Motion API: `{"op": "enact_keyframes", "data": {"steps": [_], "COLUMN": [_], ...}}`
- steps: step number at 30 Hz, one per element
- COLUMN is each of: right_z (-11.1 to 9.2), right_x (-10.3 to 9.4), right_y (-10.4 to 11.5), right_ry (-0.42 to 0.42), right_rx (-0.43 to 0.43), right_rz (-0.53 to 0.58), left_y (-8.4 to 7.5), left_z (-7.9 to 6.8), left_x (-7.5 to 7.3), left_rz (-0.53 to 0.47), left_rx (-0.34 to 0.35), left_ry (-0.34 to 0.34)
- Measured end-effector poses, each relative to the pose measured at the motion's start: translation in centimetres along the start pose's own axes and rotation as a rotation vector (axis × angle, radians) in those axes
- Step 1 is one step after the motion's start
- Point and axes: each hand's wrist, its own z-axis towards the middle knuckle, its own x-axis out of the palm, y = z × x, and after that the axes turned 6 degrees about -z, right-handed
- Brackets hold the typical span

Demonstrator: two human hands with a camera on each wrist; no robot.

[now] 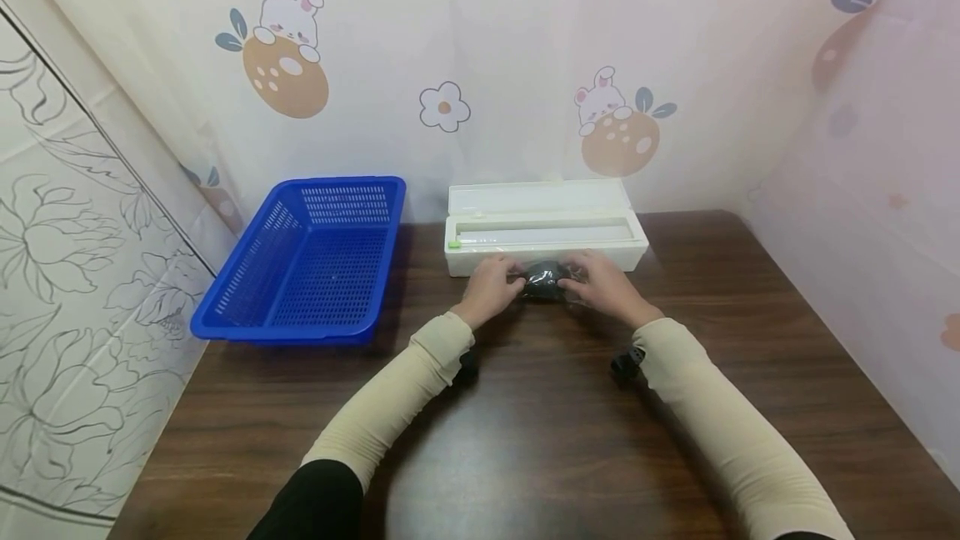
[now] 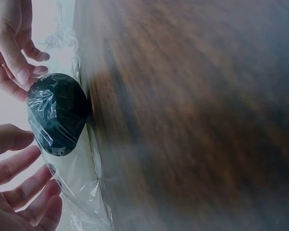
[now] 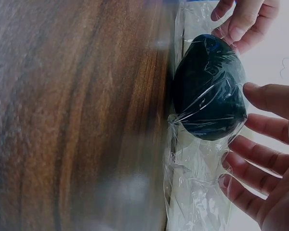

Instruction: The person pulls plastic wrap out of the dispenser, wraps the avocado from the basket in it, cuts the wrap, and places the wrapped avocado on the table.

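A dark, rounded object (image 1: 543, 280) wrapped in clear cling film (image 3: 197, 187) is between the two hands, in front of a white cling film box (image 1: 461, 263). My left hand (image 1: 489, 288) holds its left end, the thumb toward me and the fingers behind. At the right end, my right hand (image 1: 609, 288) holds it the same way, with the thumb tip against the wrapped surface in the right wrist view. Loose film spreads past the object, over the fingers of both hands. What the dark object is, I cannot tell.
The film box stands with its lid (image 1: 536, 197) raised, a pale roll (image 1: 543, 235) inside and a green slider (image 1: 454, 245) at its left. A blue plastic basket (image 1: 360, 327) is at the left of the brown wooden table (image 1: 525, 440). Patterned curtains (image 1: 517, 40) border the table behind.
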Motion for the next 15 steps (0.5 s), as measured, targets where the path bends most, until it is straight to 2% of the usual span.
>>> {"op": "enact_keyframes", "data": {"steps": [4, 15], "right_z": [0.11, 0.21], "right_x": [-0.03, -0.29], "right_y": [-0.04, 0.2], "right_ry": [0.0, 0.011], "right_rx": [-0.001, 0.011], "right_rz": [-0.003, -0.003], "left_y": [0.09, 0.39], "left_z": [-0.15, -0.43], "left_x": [-0.09, -0.35], "left_rz": [-0.01, -0.045], "left_rx": [-0.003, 0.012], "left_ry": [0.0, -0.058]}}
